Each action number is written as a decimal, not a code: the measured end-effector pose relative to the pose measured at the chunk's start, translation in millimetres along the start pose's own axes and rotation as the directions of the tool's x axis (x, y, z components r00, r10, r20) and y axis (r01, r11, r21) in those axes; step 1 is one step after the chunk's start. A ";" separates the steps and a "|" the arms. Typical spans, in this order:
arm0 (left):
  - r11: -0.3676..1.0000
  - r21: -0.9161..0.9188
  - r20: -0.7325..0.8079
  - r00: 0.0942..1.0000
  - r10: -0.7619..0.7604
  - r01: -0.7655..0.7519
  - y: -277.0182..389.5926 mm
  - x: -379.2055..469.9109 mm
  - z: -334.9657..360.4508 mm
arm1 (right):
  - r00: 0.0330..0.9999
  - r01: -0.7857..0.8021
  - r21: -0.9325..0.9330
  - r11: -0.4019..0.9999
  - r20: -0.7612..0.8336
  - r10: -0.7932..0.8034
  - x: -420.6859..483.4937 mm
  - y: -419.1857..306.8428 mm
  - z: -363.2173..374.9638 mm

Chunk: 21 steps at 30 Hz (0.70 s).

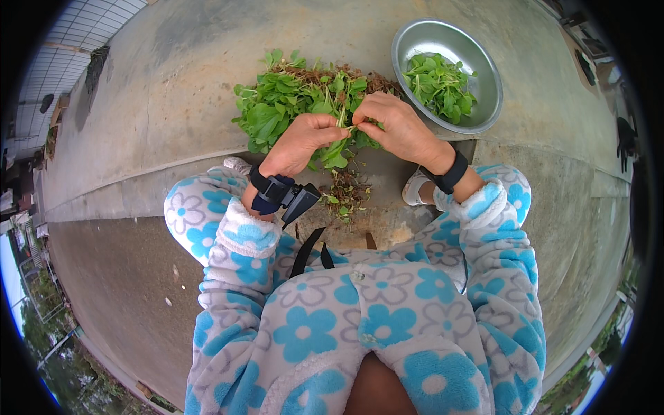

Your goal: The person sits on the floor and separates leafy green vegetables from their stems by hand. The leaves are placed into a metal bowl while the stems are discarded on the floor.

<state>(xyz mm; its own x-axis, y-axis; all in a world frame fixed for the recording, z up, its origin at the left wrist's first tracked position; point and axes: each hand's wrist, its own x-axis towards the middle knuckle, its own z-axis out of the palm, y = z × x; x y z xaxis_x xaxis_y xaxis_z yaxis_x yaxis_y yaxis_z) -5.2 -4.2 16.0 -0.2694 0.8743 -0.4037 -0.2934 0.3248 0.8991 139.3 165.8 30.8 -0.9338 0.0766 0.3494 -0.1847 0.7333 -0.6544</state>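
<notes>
Between my two hands is a leafy green plant (337, 155), its pale stems running up between my fingers. My left hand (306, 139) pinches the stems between thumb and forefinger. From the other side, my right hand (397, 124) pinches a thin yellowish stem or leaf at the same plant. Just beyond my hands a heap of leafy greens (267, 111) with brown roots lies on the concrete. Below my hands, roots and yellowed leaf scraps (345, 194) are piled between my feet.
A round metal basin (487, 67) stands on the concrete floor (197, 78) at the far right, with loose greens (441, 85) inside. The concrete has a step edge (145, 175) running in front of me. A tiled wall (78, 31) rises at the far left.
</notes>
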 end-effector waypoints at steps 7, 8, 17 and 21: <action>1.000 -0.019 -0.001 1.000 0.004 -0.004 0.8 -0.4 2.3 | 0.997 -0.077 0.146 0.986 0.012 0.076 -0.6 3.1 2.4; 1.000 -0.014 0.005 1.000 0.004 -0.004 0.8 0.0 2.0 | 0.995 -0.099 0.180 0.979 0.011 0.098 -0.7 3.1 3.7; 1.000 -0.002 -0.007 1.000 0.020 -0.020 -1.4 0.4 1.6 | 0.836 -0.528 0.471 0.707 0.145 0.528 -10.7 20.3 15.5; 1.000 0.009 -0.060 0.998 0.014 -0.013 -0.8 0.6 0.3 | 0.759 -0.384 -0.058 0.922 0.549 0.351 -29.8 19.8 37.9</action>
<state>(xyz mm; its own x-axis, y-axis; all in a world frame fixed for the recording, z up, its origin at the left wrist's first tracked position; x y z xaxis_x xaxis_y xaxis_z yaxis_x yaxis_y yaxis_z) -4.9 -3.9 15.1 -0.3281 0.8555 -0.4006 -0.2819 0.3161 0.9059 151.8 152.4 -18.1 -0.9415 -0.0555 -0.3325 0.2062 0.6855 -0.6983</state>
